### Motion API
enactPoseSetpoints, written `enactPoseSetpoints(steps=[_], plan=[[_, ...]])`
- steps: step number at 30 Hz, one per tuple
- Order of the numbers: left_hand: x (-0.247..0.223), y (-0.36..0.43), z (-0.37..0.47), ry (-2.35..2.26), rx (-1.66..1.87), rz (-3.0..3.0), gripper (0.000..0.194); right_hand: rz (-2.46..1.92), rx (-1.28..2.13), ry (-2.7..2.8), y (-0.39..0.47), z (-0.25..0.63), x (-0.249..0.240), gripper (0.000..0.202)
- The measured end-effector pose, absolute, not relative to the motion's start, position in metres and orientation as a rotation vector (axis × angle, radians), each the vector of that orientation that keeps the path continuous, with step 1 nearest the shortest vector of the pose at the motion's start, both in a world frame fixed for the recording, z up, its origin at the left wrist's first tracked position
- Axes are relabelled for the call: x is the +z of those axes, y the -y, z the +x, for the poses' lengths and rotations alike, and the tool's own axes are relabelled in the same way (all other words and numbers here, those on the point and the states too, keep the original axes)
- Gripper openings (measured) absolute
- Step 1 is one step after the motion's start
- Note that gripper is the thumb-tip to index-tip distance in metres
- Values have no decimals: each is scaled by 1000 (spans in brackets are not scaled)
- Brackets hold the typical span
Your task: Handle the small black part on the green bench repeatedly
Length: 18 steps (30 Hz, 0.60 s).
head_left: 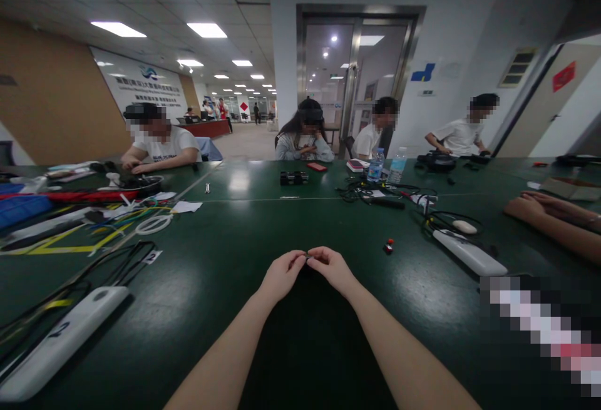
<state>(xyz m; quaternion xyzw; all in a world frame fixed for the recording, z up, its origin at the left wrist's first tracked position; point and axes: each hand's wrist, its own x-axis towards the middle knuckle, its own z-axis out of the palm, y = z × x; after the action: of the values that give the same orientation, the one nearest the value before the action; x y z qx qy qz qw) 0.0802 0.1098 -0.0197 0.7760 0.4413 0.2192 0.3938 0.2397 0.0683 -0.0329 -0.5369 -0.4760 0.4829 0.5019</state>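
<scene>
My left hand [283, 273] and my right hand [332, 270] meet over the dark green table [225, 285], in the middle of the view. Both are closed, fingertips pinched together around a small dark thing [307, 258]. It is mostly covered by the fingers, so its kind cannot be made out. To the right of my right hand lies a small red, orange and black object [389, 246]. Farther off, straight ahead, sits a black cylindrical object [293, 178].
A white power bank-like device [66, 341] with cables lies at left, another white device [469, 252] at right. Water bottles [397, 166] stand beside tangled black cables [366, 192]. A blue tray [23, 210] is far left. A co-worker's hands [530, 206] rest at right; several people sit opposite.
</scene>
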Motion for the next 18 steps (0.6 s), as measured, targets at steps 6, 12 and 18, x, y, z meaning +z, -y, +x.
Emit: enactPoseSetpoints(steps=[6, 12, 18], plan=[[-23, -113, 80, -1096, 564, 1958, 28, -1291, 1170, 1229, -67, 240, -30, 19], [-18, -111, 81, -1110, 529, 1876, 26, -1320, 1147, 1137, -69, 241, -32, 18], [-23, -114, 81, -1125, 542, 1859, 25, -1350, 1141, 996, -72, 245, -40, 20]])
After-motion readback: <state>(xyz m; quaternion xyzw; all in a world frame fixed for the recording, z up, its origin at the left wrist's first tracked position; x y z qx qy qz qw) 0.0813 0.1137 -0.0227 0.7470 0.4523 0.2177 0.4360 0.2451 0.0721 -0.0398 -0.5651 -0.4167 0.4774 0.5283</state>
